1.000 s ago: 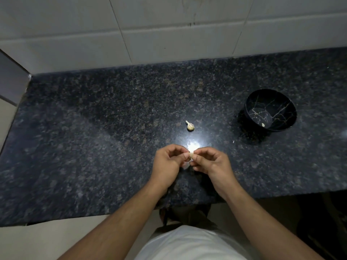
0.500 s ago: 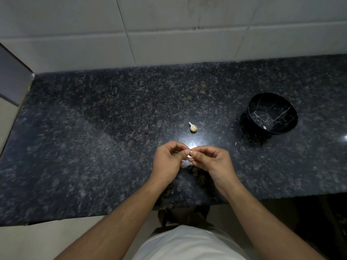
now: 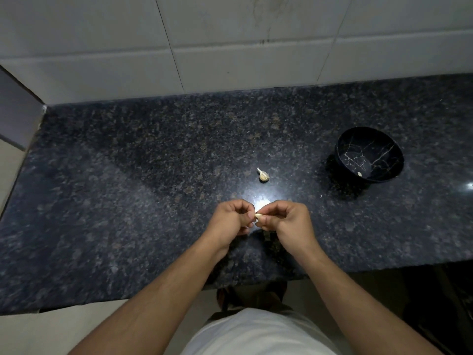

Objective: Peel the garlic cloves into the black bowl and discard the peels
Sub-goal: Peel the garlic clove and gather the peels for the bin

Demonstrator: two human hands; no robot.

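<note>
Both hands meet above the front middle of the dark granite counter (image 3: 128,201). My right hand (image 3: 286,221) pinches a small pale garlic clove (image 3: 259,216) at its fingertips. My left hand (image 3: 230,219) has its fingers curled against the clove's left end, touching it. Another piece of garlic (image 3: 263,176), with its dry skin on, lies on the counter just beyond my hands. At the right stands the black bowl (image 3: 343,149) with thin pale veins, and one small peeled clove (image 3: 359,173) lies inside it.
A white tiled wall (image 3: 230,47) runs along the counter's back. A tiny pale scrap (image 3: 320,196) lies on the counter left of the bowl's base. The counter's front edge is just under my wrists.
The hands have stayed together over the same spot, with the fingers shifting slightly on the clove. More of the clove shows between the fingertips now.
</note>
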